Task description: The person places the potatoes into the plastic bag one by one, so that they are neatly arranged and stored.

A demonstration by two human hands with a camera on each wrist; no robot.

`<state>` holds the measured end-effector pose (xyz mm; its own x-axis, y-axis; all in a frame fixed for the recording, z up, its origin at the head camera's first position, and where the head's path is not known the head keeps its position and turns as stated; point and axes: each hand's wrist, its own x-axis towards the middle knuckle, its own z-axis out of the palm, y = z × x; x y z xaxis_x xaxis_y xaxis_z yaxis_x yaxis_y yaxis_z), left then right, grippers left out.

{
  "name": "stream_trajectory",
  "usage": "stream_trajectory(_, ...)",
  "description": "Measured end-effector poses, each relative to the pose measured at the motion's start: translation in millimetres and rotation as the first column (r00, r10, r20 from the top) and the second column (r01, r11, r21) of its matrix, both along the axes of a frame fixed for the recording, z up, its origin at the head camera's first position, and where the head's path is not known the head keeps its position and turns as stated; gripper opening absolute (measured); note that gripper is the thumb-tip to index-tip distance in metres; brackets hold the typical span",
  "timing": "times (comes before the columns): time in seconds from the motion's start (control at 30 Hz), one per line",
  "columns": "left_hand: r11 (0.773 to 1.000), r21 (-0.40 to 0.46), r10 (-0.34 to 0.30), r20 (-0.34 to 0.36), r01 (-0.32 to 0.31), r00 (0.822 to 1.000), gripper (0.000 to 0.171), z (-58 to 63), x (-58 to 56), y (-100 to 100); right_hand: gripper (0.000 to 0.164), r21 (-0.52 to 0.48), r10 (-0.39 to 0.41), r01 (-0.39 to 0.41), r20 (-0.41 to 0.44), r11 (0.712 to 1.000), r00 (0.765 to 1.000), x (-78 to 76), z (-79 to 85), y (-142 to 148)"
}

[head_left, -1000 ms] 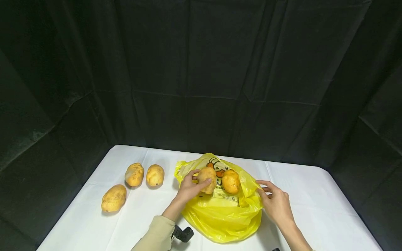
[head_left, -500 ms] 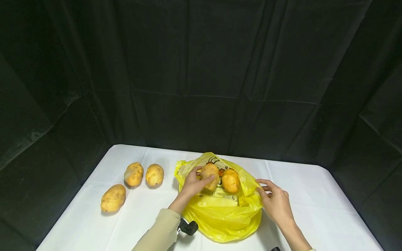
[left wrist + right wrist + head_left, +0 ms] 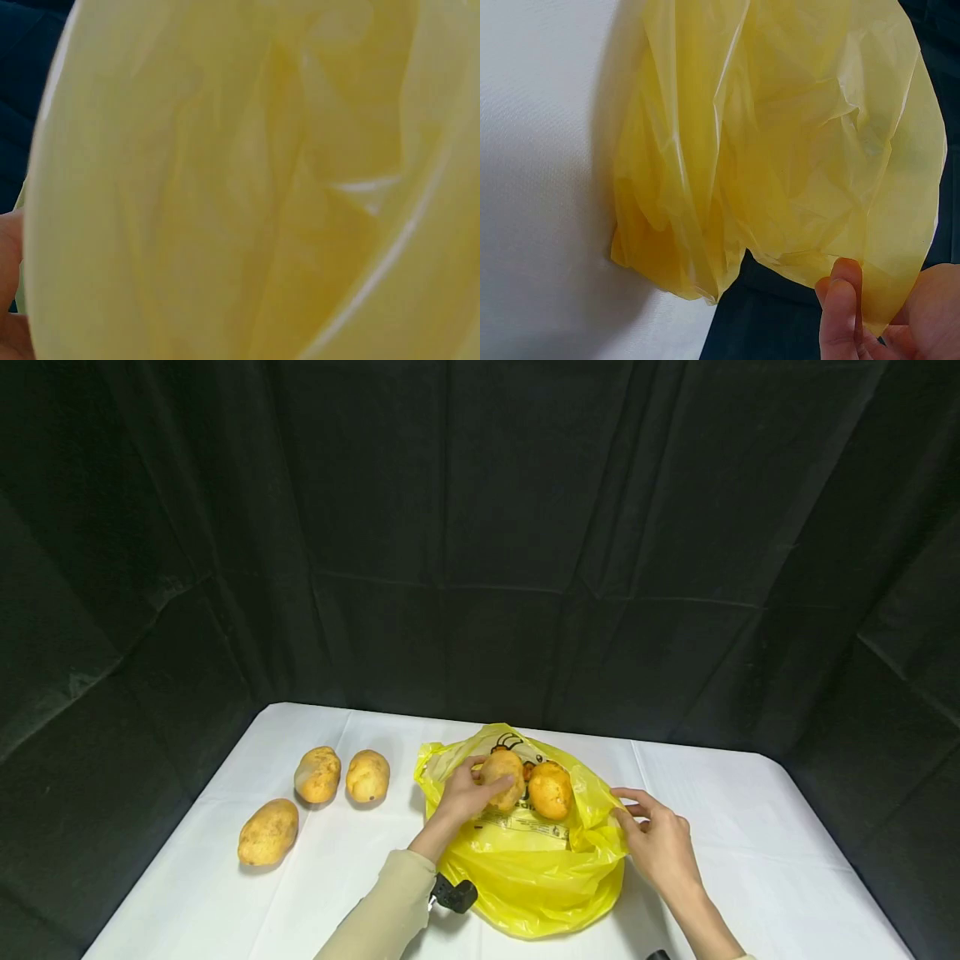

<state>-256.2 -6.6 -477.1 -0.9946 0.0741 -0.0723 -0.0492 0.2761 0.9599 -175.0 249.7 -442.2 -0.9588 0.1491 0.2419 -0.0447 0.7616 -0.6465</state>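
Had fingers and thumb of the left hand (image 3: 463, 792) bent around a potato (image 3: 504, 783), gripping it inside the wide mouth of a yellow bag (image 3: 536, 893). Could not tell contact or gap between that potato and the plastic beneath. Got mostly blurred yellow plastic in the left wrist view, with the grip itself hidden. Pinched the bag's edge at its right side between thumb and fingertips of the right hand (image 3: 663, 847), with a thin fold of plastic plainly caught there in the right wrist view. Saw a second potato (image 3: 551, 791) in the bag, just right of the held one, with a printed drawing (image 3: 507, 742) beyond. Noted, well left on the white cloth (image 3: 720, 860), a pale-patched potato (image 3: 318, 775) just beside a rounder potato (image 3: 367, 777), and a longer potato (image 3: 268, 832) nearer the front.
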Motion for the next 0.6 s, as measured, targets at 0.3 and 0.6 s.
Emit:
stream_trajectory(0.3,1.000,-0.028,0.011,-0.003,-0.011,1.000,0.072,-3.6,-6.1,9,0.028,-0.002,0.005,-0.005,0.004,1.000,1.000,0.8,1.7,2)
stream_trajectory(0.6,0.996,-0.086,-0.002,-0.030,-0.001,1.000,0.071,-4.6,-7.6,14,0.028,0.001,0.013,-0.013,0.004,1.000,1.000,3.2,2.9,4)
